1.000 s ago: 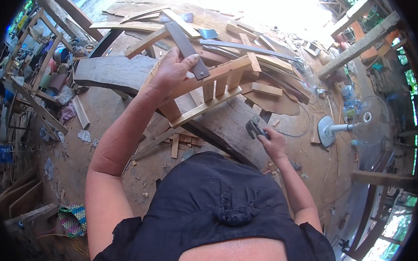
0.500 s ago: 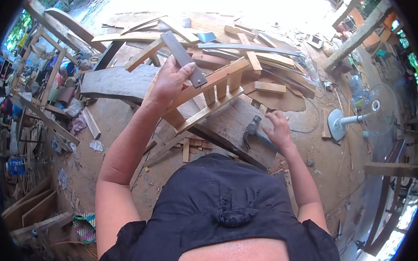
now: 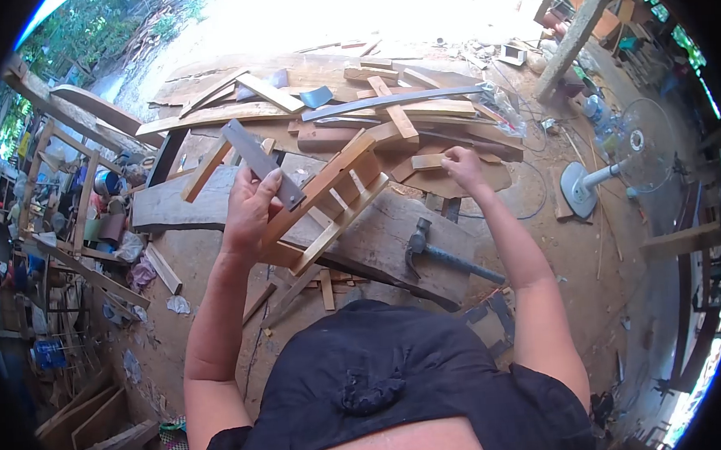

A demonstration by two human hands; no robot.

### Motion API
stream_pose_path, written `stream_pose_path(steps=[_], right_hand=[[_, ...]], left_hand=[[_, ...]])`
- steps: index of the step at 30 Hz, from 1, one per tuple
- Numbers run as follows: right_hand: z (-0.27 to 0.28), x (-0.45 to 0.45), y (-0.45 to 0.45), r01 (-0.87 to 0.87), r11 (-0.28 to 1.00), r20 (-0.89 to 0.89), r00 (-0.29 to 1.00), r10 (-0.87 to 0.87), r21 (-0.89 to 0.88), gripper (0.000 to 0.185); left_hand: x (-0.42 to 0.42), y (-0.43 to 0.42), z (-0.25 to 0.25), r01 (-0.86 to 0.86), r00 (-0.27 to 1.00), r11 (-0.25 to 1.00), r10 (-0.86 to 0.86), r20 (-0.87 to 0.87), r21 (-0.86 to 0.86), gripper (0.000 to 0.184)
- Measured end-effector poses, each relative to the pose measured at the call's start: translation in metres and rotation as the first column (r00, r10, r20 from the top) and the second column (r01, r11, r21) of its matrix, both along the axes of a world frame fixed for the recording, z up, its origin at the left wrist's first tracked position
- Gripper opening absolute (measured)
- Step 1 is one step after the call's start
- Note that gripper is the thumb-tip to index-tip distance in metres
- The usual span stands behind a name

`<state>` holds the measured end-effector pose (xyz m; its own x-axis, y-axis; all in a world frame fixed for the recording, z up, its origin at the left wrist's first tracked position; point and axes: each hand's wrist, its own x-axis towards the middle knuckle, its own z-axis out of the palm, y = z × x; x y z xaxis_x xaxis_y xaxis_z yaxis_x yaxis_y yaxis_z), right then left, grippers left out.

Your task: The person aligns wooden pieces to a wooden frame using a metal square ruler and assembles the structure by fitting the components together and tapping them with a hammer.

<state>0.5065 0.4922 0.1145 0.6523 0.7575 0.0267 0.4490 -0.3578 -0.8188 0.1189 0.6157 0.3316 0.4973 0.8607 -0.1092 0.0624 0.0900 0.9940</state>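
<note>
Fingers of left hand (image 3: 250, 210) grip strip (image 3: 252, 152) at frame (image 3: 324, 188), right hand (image 3: 462, 171) curls at block (image 3: 427, 162), hold unclear; hammer (image 3: 450, 258) on desk (image 3: 377, 239).

R hand (image 3: 463, 169) off hammer (image 3: 456, 260), now at wood blk (image 3: 428, 162)
</note>
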Motion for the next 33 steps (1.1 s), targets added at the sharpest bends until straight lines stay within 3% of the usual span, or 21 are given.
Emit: stream_pose_path(steps=[2, 3, 5, 8, 9, 10, 12, 15, 20, 22, 23, 25, 30, 32, 33], right_hand=[[0.007, -0.011, 0.019, -0.046, 0.996, 0.328, 0.942, 0.067, -0.072, 0.025], [0.018, -0.020, 0.028, -0.041, 0.997, 0.321, 0.945, 0.060, -0.065, 0.025], [0.043, -0.041, 0.046, -0.219, 0.971, 0.578, 0.781, 0.234, -0.097, 0.027], [0.052, -0.062, 0.084, -0.377, 0.907, 0.707, 0.590, 0.389, -0.185, 0.020], [0.051, -0.066, 0.098, -0.428, 0.871, 0.731, 0.511, 0.453, -0.241, 0.020], [0.048, -0.071, 0.112, -0.421, 0.876, 0.728, 0.520, 0.446, -0.235, 0.020], [0.039, -0.080, 0.137, -0.367, 0.780, 0.637, 0.451, 0.626, -0.506, 0.026], [0.012, -0.085, 0.158, -0.255, 0.789, 0.592, 0.544, 0.595, -0.559, 0.031], [-0.006, -0.082, 0.169, -0.250, 0.868, 0.655, 0.575, 0.489, -0.429, 0.032], [0.001, -0.084, 0.168, -0.146, 0.791, 0.642, 0.505, 0.577, -0.595, 0.030], [0.000, -0.086, 0.167, -0.152, 0.789, 0.643, 0.498, 0.582, -0.595, 0.030], [-0.010, -0.087, 0.161, -0.025, 0.828, 0.735, 0.445, 0.511, -0.560, 0.030], [-0.025, -0.068, 0.136, -0.025, 0.855, 0.807, 0.316, 0.498, -0.518, 0.035], [-0.031, -0.054, 0.124, -0.028, 0.931, 0.911, 0.195, 0.363, -0.364, 0.036], [-0.033, -0.047, 0.120, -0.068, 0.913, 0.878, 0.252, 0.406, -0.402, 0.040]], left_hand=[[0.002, -0.008, 0.011, -0.023, 1.000, 0.999, 0.023, -0.014, -0.044, 0.028], [0.000, -0.008, 0.012, -0.014, 1.000, 0.998, 0.012, -0.026, -0.068, 0.028], [0.002, -0.012, 0.011, -0.036, 0.999, 0.996, 0.036, -0.002, -0.080, 0.027], [0.001, -0.016, 0.012, -0.039, 0.999, 0.994, 0.042, 0.021, -0.105, 0.026], [0.002, -0.017, 0.012, -0.060, 0.998, 0.992, 0.063, 0.023, -0.110, 0.026], [0.004, -0.017, 0.013, -0.077, 0.996, 0.990, 0.080, 0.025, -0.115, 0.026], [0.003, -0.018, 0.012, -0.062, 0.997, 0.989, 0.069, 0.046, -0.137, 0.026], [0.000, -0.014, 0.008, -0.097, 0.994, 0.987, 0.102, 0.038, -0.127, 0.026], [0.001, -0.015, 0.008, -0.090, 0.995, 0.987, 0.096, 0.038, -0.132, 0.029], [0.004, -0.018, 0.010, -0.122, 0.990, 0.983, 0.130, 0.057, -0.136, 0.030], [0.004, -0.018, 0.010, -0.120, 0.989, 0.981, 0.132, 0.065, -0.154, 0.032], [0.002, -0.019, 0.010, -0.128, 0.987, 0.977, 0.143, 0.076, -0.173, 0.033], [0.004, -0.021, 0.010, -0.123, 0.991, 0.986, 0.127, 0.028, -0.116, 0.035], [0.002, -0.020, 0.009, -0.114, 0.992, 0.986, 0.119, 0.033, -0.123, 0.035], [0.001, -0.019, 0.008, -0.102, 0.993, 0.987, 0.107, 0.039, -0.128, 0.035]])
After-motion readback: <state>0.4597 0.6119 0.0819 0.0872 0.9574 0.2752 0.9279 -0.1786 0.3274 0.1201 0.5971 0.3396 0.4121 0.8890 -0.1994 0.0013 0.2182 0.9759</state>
